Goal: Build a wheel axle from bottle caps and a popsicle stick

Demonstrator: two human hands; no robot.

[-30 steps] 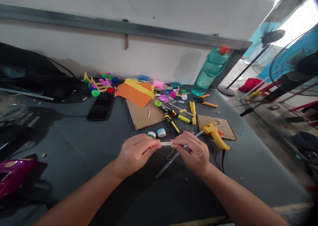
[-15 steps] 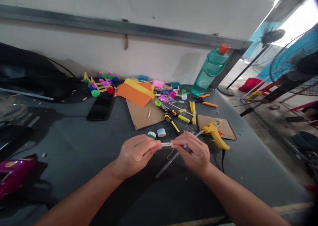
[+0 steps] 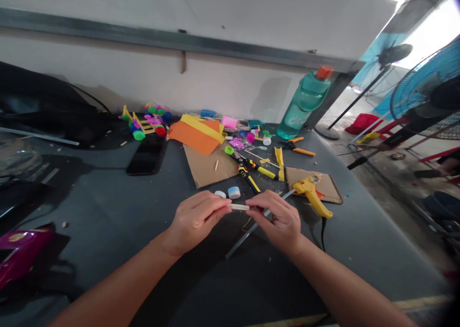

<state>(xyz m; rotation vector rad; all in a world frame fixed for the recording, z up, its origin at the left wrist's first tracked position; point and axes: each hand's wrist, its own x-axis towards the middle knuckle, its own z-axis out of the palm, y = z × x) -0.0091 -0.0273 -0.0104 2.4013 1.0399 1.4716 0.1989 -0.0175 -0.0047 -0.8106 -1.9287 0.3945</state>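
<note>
Left grip [image 3: 196, 221], right grip [image 3: 278, 223] at likely-wood stick's [image 3: 239, 207] ends

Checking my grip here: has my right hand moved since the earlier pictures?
Yes, rightward: the right hand has shifted toward the yellow glue gun, which has stayed in place.

The left grip [image 3: 196, 224] and right grip [image 3: 278, 224] are pinching a pale wooden stick [image 3: 239, 207] over the dark desk [image 3: 89, 197], beside a yellow hot-glue gun [image 3: 311, 197].

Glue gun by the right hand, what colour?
Yellow, best seen in the head view: the hot glue gun.
</note>
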